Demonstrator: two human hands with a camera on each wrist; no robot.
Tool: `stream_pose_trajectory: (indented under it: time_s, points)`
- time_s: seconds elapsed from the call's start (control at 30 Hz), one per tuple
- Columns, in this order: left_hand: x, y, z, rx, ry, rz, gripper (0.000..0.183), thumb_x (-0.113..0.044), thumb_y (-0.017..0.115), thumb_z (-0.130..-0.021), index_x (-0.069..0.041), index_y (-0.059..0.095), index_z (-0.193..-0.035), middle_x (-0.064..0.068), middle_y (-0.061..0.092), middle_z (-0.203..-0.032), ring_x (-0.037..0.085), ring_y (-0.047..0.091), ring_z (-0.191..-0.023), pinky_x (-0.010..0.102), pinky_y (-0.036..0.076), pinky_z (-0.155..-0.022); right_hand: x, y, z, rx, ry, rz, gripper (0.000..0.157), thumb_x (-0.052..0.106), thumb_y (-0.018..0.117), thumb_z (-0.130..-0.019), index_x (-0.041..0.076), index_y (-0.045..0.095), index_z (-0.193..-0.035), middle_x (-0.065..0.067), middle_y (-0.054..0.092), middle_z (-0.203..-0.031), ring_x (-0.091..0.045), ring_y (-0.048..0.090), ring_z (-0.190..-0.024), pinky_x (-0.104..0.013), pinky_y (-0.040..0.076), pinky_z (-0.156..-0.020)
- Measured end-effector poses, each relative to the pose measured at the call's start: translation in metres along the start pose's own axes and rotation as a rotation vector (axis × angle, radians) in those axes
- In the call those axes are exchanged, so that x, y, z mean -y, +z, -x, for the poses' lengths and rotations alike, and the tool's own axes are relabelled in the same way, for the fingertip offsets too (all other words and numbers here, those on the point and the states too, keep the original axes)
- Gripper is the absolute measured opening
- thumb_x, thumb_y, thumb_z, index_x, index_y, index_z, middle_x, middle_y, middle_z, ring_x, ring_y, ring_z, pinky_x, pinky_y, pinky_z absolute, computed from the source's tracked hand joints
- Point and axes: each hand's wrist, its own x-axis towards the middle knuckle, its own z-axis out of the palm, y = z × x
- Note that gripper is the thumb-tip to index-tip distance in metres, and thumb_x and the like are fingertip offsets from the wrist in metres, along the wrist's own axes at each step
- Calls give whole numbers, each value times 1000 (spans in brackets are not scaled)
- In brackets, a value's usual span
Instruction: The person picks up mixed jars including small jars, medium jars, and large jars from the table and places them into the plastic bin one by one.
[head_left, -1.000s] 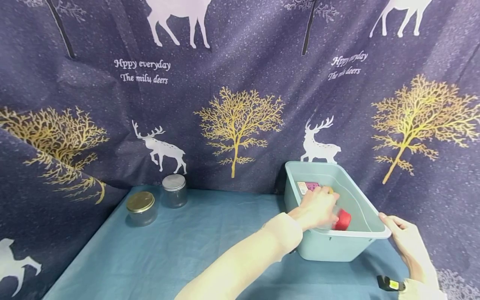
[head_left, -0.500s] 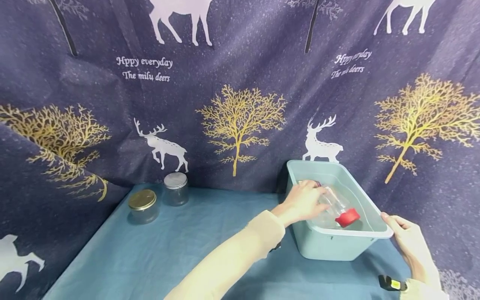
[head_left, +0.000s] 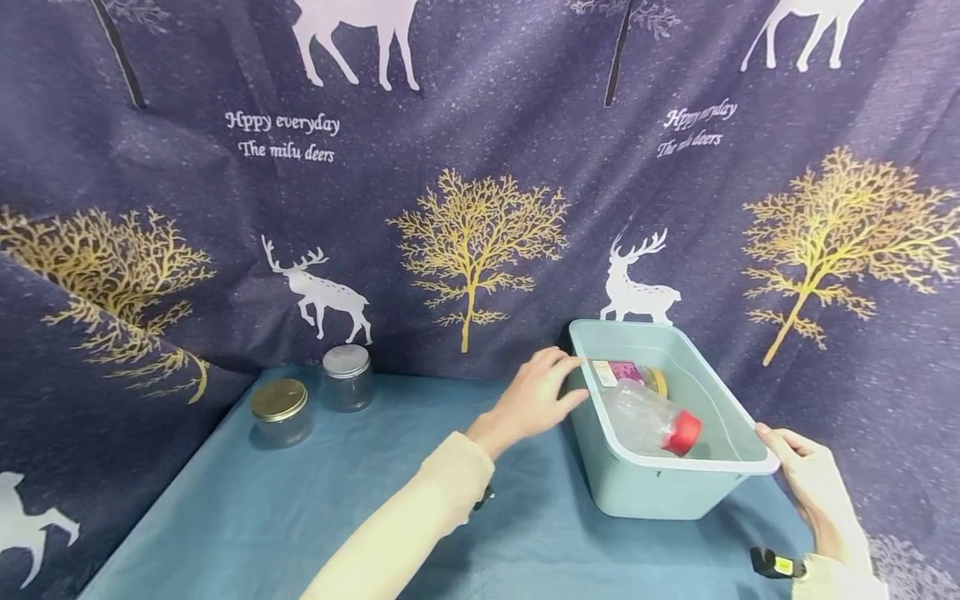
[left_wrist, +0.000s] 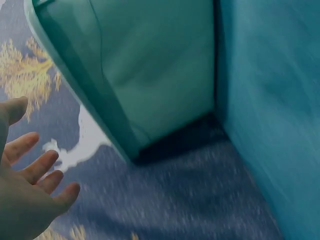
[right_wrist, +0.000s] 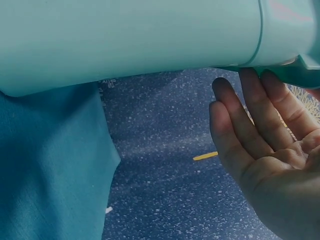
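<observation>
A pale green plastic bin (head_left: 660,492) stands at the table's right. In it lie a clear plastic jar with a red lid (head_left: 684,432), a yellow-lidded container (head_left: 657,382) and something with a purple and white label (head_left: 617,372). My left hand (head_left: 531,398) is just outside the bin's left rim and holds nothing; in the left wrist view its fingers (left_wrist: 42,167) are spread and relaxed. My right hand (head_left: 813,479) grips the bin's front right corner. The right wrist view shows its fingers (right_wrist: 260,105) hooked under the rim, with the thumb mostly hidden.
At the far left of the blue-covered table (head_left: 420,442) stand a gold-lidded clear jar (head_left: 281,414) and a silver-lidded clear jar (head_left: 348,377). A dark blue curtain (head_left: 480,108) printed with deer and trees hangs behind.
My left hand has come up out of the bin and moved left past its rim. The red-lidded jar now lies uncovered in the bin. My right hand has kept its grip.
</observation>
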Motion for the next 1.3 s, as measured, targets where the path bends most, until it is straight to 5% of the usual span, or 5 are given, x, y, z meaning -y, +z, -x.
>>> stream_pose_trajectory:
  time_s: [0.23,0.5,0.9,1.3]
  points:
    - [40,-24,28,10,-133,64,46,-39,57,-99,-18,53,-139,6,50,-134,25,37,-134,48,36,-104,-3,1,4,16,25,-16,24,24,60,-99,20,75,-81,13,66,-69,-3,58,-65,-20,48,-56]
    - [68,-41,63,5,-228,62,47,-38,59,-98,-19,51,-141,4,48,-137,25,39,-131,50,35,-103,-2,0,4,17,28,3,25,27,59,-99,18,74,-82,11,65,-69,-4,57,-63,-22,48,-54]
    - [116,-58,132,-237,-370,170,49,-27,67,-94,-8,54,-138,18,45,-138,35,42,-128,52,35,-104,1,3,3,19,6,81,28,30,59,-99,12,74,-85,12,66,-70,-4,55,-66,-22,45,-57]
    - [156,-76,191,-379,-533,182,55,-31,67,-94,-7,48,-141,20,38,-144,40,37,-132,57,32,-103,-1,0,0,-13,25,53,25,26,60,-99,15,74,-80,14,65,-69,-2,54,-66,-18,45,-58]
